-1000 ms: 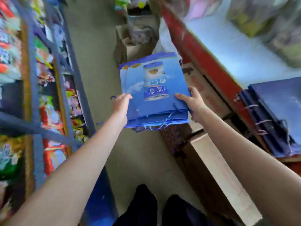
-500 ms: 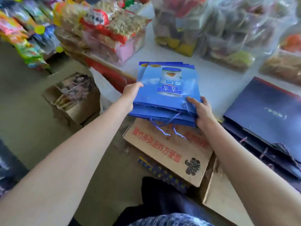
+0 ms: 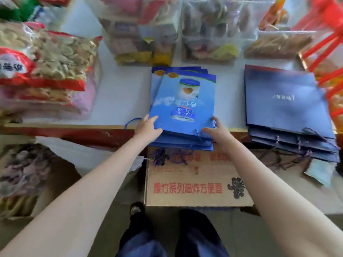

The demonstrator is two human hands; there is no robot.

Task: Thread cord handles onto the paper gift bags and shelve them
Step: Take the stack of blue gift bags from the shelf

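A flat stack of light blue paper gift bags point(image 3: 182, 101), printed with a tin, lies on the white shelf top point(image 3: 120, 97), its near end jutting past the front edge. Blue cord handles point(image 3: 161, 156) dangle from that end. My left hand point(image 3: 147, 127) grips the stack's near left corner, thumb on top. My right hand point(image 3: 216, 131) grips the near right corner. A second stack of dark navy gift bags point(image 3: 284, 106) with cord handles lies to the right.
Clear bags of snacks point(image 3: 46, 71) crowd the shelf's left, and clear tubs of sweets point(image 3: 207, 28) line the back. A cardboard box point(image 3: 196, 184) with red print sits on the floor under the stack. Red plastic strips point(image 3: 326, 43) hang at right.
I turned from the aisle to face the shelf. Both hands carried the blue bag stack forward and set it down on the white top, left of the navy stack.
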